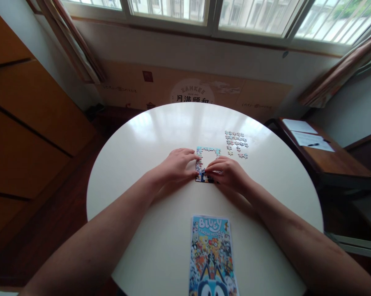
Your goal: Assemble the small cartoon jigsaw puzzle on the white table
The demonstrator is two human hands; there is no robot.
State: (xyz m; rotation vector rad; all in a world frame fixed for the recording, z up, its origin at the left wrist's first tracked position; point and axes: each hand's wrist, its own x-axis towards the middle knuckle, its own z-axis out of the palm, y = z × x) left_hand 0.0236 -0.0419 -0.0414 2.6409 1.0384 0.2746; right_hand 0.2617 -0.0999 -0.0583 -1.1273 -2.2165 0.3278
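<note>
A small jigsaw puzzle [208, 148] lies on the white table, its border joined into a rectangle around a bare middle, with more pieces fitted along the left side and bottom. My left hand [182, 163] rests at the puzzle's left edge, fingers apart and stretched against it. Over the lower right part, my right hand [230, 172] is closed in a pinch at a small puzzle piece [205, 171] near the bottom row; the fingers largely hide it. Loose puzzle pieces [236, 139] are laid out in rows just beyond my right hand.
A Bluey picture sheet [213, 250] lies on the round white table [126, 164] close to me. To the right stands a brown wooden desk [342, 158] with papers [311, 139] and a pen. Windows and a printed cardboard panel [228, 88] are behind the table.
</note>
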